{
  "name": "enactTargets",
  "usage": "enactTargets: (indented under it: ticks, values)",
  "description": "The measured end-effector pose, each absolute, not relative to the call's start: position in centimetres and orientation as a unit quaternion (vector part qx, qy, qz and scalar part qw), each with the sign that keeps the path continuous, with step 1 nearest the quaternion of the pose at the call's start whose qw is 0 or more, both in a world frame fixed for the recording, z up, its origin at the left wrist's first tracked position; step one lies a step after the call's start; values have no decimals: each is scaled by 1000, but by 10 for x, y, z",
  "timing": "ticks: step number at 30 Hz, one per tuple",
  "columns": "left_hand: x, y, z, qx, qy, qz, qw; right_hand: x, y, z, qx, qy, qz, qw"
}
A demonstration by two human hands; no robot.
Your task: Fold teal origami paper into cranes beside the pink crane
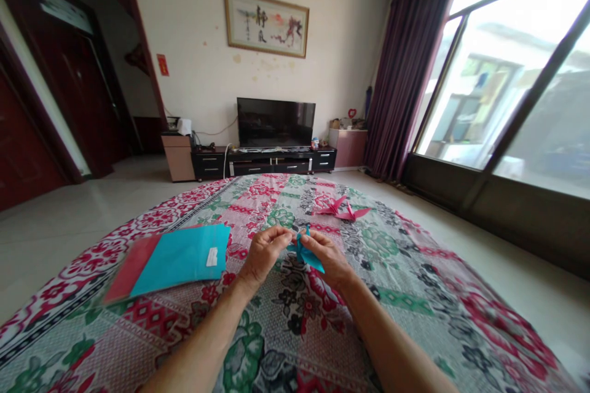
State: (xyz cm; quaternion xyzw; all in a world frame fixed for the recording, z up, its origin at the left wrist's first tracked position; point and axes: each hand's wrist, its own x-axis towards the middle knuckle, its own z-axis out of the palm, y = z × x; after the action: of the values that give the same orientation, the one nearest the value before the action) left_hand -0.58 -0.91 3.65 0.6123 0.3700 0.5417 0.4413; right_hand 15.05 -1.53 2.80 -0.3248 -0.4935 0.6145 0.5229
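A small blue origami paper, folded into pointed flaps, is held above the tablecloth between my hands. My right hand grips its body, thumb and fingers closed around it. At the left end of the fold, my left hand pinches with thumb and forefinger; the tip between them is mostly hidden. Beyond my right hand lie two pink origami cranes, close together on the cloth. To the left of my left hand rests a clear packet of blue and red paper sheets with a small white label.
A patterned tablecloth covers the round table. Past its far edge stand a black TV cabinet and a television. Purple curtains and a large window are on the right, dark red doors on the left.
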Motion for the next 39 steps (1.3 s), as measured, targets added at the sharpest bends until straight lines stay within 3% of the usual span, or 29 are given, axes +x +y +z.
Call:
enactTargets:
  ticks: [17,39]
  values:
    - [-8,-7,31,648,389,522,397,148,-14,25,-347,-494,603,521]
    - [-6,-8,34,618,390,488,478,147,-14,19,-336,-530,606,489]
